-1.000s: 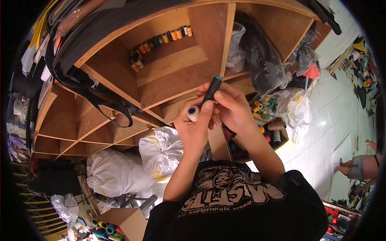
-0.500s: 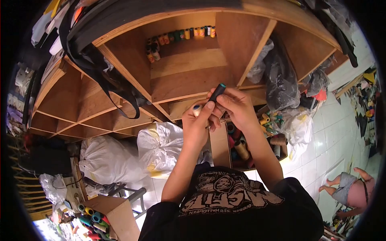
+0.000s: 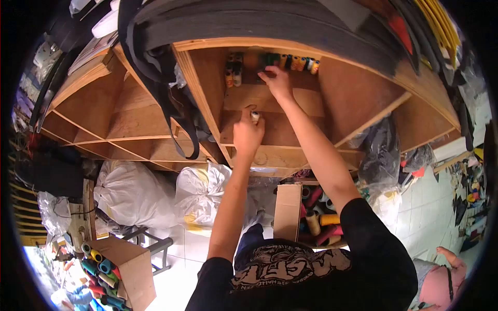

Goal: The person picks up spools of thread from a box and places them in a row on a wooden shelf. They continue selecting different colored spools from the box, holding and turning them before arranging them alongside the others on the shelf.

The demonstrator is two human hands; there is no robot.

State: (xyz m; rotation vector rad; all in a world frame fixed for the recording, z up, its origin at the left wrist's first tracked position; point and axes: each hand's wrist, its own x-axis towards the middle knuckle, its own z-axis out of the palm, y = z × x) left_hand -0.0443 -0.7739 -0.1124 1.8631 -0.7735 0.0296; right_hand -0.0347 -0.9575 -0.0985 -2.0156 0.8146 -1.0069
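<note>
My left hand (image 3: 248, 132) is curled around a small white thread spool (image 3: 254, 117) with a dark top, at the front of a wooden cubby (image 3: 274, 103). Farther in, my right hand (image 3: 277, 84) reaches to the back of the same cubby. Its fingers are pinched at a dark thread spool (image 3: 260, 79), which is blurred and partly hidden. Just beyond the right fingers is a row of small upright thread spools (image 3: 294, 62), some yellow and some dark. More spools (image 3: 237, 74) stand along the cubby's left wall.
Black strap material (image 3: 168, 122) hangs at the cubby's left post. Below are white sacks (image 3: 135, 194) and an open carton (image 3: 287, 212) with large thread cones. Another carton (image 3: 129, 269) with cones stands lower left. Black plastic bags (image 3: 381, 150) hang at right. Another person (image 3: 441, 282) is at lower right.
My hands have parted and moved up into the cubby. The right hand has gone to the spool row at the back; the left has moved to the cubby's front with the white spool.
</note>
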